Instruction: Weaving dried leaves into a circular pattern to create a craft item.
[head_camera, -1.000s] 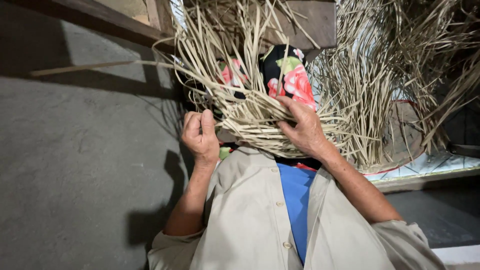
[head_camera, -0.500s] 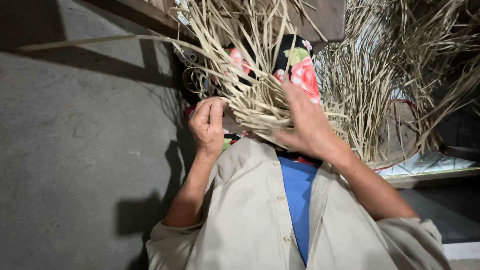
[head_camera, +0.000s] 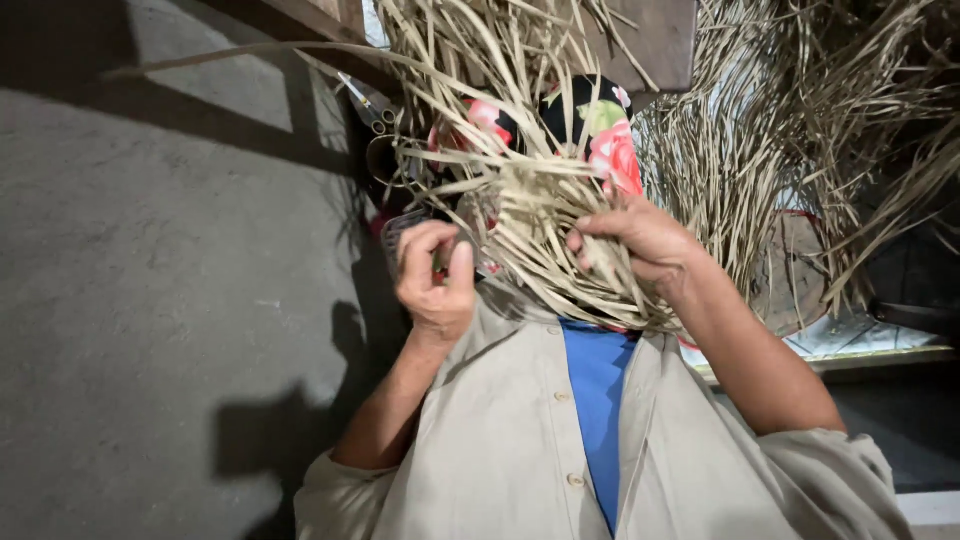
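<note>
Our right hand (head_camera: 640, 245) clamps the woven straw bundle (head_camera: 530, 225); left of the bundle, our left hand (head_camera: 435, 280) pinches one strand. We should pull it snug, evenly.

Pale tan straw strips (head_camera: 540, 215) fill my view; behind them, black cloth (head_camera: 590, 125) bears pink-red roses (green leaves too). Below the strips, my beige shirt (head_camera: 500, 420) opens over blue (head_camera: 597, 400).

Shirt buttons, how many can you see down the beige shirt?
3 shirt buttons: one near the collar, one mid-chest, one lowest. More may be hidden under the straw strips or below the frame.
</note>
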